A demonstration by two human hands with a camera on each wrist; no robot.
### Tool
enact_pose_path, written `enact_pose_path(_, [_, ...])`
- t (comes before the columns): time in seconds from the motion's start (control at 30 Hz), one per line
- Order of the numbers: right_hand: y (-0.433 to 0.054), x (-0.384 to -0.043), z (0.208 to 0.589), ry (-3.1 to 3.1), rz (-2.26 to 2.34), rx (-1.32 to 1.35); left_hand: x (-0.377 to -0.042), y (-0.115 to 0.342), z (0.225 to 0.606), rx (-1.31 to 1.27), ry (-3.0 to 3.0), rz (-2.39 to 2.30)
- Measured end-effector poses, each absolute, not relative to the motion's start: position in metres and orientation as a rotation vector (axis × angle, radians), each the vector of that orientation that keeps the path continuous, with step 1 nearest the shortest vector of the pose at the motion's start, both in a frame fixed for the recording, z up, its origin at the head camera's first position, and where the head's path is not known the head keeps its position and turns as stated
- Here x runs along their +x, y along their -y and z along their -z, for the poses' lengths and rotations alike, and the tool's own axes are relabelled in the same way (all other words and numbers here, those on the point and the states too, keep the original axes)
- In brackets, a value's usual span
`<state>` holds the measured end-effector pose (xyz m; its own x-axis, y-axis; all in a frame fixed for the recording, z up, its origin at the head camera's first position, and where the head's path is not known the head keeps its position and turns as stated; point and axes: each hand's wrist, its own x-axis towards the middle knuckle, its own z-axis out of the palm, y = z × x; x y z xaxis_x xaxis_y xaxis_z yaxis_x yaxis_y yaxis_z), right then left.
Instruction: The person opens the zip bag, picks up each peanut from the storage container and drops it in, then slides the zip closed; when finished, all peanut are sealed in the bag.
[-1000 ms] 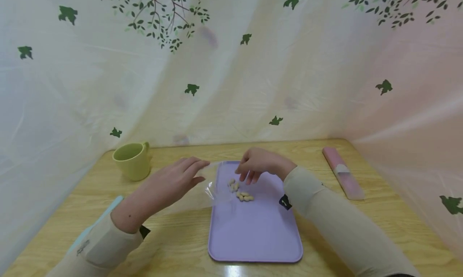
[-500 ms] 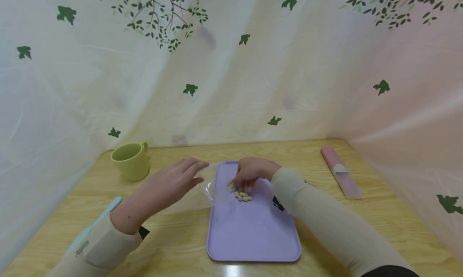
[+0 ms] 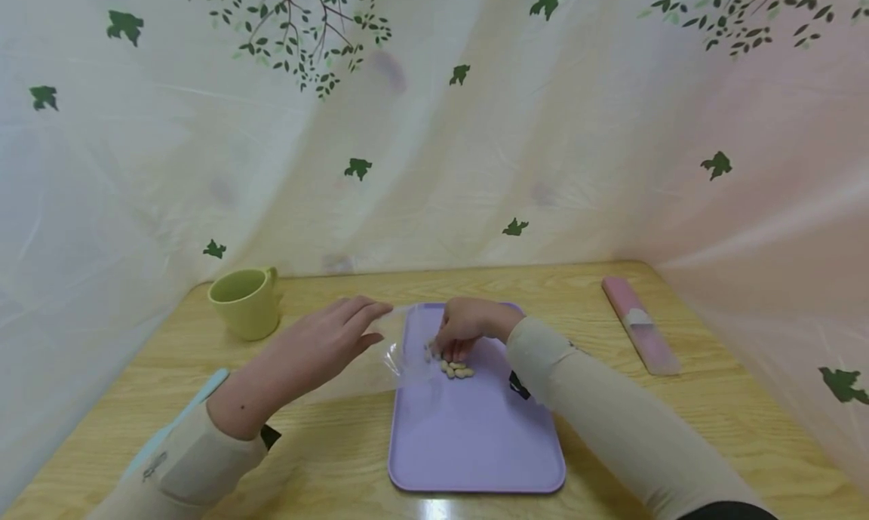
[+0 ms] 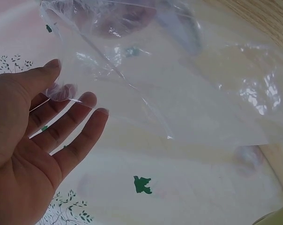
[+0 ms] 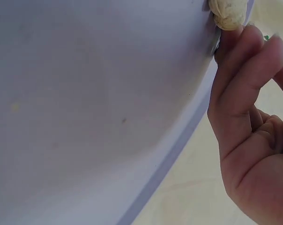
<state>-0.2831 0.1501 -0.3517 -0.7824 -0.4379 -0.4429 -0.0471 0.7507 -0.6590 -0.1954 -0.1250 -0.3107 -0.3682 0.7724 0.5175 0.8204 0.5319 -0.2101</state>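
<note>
Since a second ago, the right hand (image 3: 468, 325) has come down from above the purple tray (image 3: 475, 437) to the peanuts (image 3: 456, 370) lying on it, its forearm shifting left, while the left hand (image 3: 326, 339) and the clear plastic bag (image 3: 391, 360) have stayed nearly where they were. In the head view, the peanuts lie in a small cluster towards the tray's far left, partly hidden by the right hand's bent, downward-pointing fingers; the bag stretches from the left hand over the tray's left edge. A yellow-green mug (image 3: 246, 305) stands upright left of the left hand, a pink roll (image 3: 640, 325) with a pale band lies well to the right of the tray, and a light blue object shows behind the left sleeve (image 3: 204, 456). In the left wrist view, the left thumb and fingers are spread and relaxed, touching the bag's edge, with one fingertip seen through the creased plastic. In the right wrist view, one peanut shows at the tips of the right hand's curved fingers, close to the tray's raised rim; whether they grip it, I cannot tell.
</note>
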Motion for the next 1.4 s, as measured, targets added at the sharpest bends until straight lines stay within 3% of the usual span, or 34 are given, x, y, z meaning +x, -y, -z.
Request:
enact_pose_path(0.53, [-0.161, -0.276, 0.343, -2.351, 0.935, -0.390, -0.196, 0.126, 0.312, -1.288, 2.210, 0.107])
enact_pose_path(1.03, [-0.182, -0.240, 0.282, -2.412, 1.123, -0.520, -0.198, 0.125, 0.313, -1.266, 2.213, 0.114])
enact_pose_path(1.4, [-0.172, -0.218, 0.272, -2.397, 1.169, -0.615, -0.196, 0.122, 0.310, -1.266, 2.249, 0.110])
